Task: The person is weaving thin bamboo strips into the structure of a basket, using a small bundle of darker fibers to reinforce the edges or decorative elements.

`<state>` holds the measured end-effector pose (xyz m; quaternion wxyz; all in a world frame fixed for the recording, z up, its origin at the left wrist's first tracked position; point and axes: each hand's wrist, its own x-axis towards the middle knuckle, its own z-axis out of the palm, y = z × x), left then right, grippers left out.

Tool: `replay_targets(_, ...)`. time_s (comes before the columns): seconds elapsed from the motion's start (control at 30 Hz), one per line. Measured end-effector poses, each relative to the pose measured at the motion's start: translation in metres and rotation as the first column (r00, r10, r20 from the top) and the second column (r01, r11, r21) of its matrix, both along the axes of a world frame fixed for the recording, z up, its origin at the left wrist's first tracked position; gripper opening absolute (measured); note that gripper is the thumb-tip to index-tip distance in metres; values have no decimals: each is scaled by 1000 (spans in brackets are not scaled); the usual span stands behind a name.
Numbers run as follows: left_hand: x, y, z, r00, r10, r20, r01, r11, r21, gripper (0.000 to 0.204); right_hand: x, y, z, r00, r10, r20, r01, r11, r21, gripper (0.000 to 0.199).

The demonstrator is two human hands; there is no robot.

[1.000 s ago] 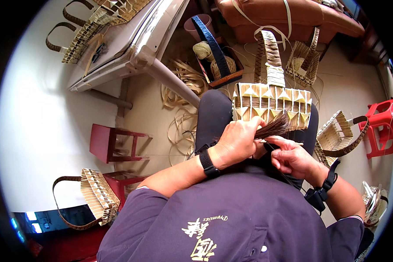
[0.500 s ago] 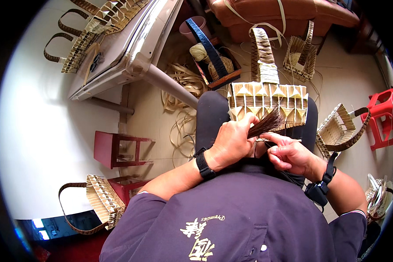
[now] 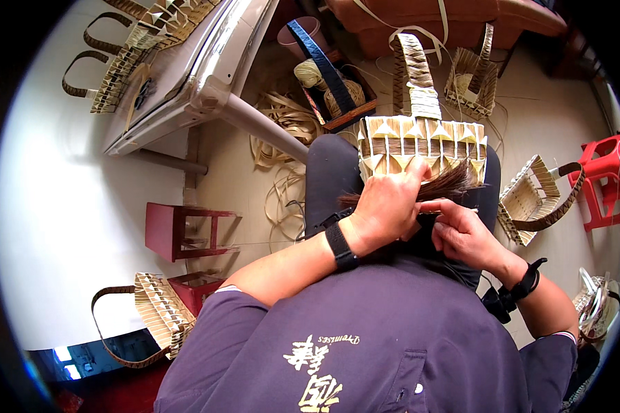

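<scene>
Here the left hand [image 3: 386, 210] is curled closed around a bundle of dark strips [image 3: 448, 186], thumb side up, with the strip ends fanning out past its knuckles toward the right. The right hand [image 3: 461, 234] sits just beside it, touching or nearly so, its fingers [image 3: 441, 206] pinched shut on what looks like a single strip drawn from the bundle; the exact strand is too fine to make out. Directly beyond both hands, resting on the person's lap, stands the woven basket [image 3: 420, 144], pale with brown bands and triangular points along its rim, its flat woven handle [image 3: 415, 72] rising away from the hands. The strips look thin, light and springy, likely to splay or slide out of a loose grasp, so a firm hold low on the bundle, near where the left hand has it, seems wise, with single strands taken by the fingertips close to their ends. The basket looks light and fairly stiff yet crushable at the rim points; its handle or side walls seem the safer places to take it. Off to the right of the right hand lies another open basket [image 3: 530, 199] on the floor, and a red stool [image 3: 603, 172] stands farther out.
</scene>
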<state>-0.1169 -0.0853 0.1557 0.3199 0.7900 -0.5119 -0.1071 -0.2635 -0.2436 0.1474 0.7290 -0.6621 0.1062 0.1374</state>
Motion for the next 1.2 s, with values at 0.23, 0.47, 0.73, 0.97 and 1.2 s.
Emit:
replay_targets(0.23,31,-4,-3,913,-22,-408,-59,981,-183,21,-8,1,-6,858,333,392,91,652,-753,60)
replay_targets(0.47,39,30,3,796,23,-606,-92,992,-84,11,-10,0,-15,881,420,219,20,430,-903,71)
replay_targets(0.73,18,25,-13,894,-9,-447,-26,997,-72,13,-13,5,-3,920,355,164,-2,424,-906,74)
replay_targets(0.97,16,22,-13,700,-10,-714,39,999,24,10,-4,-2,9,987,161,13,-138,883,-449,70)
replay_targets(1.2,14,26,-18,945,-28,-326,5,997,-73,19,10,-30,3,918,186,-350,135,683,717,61)
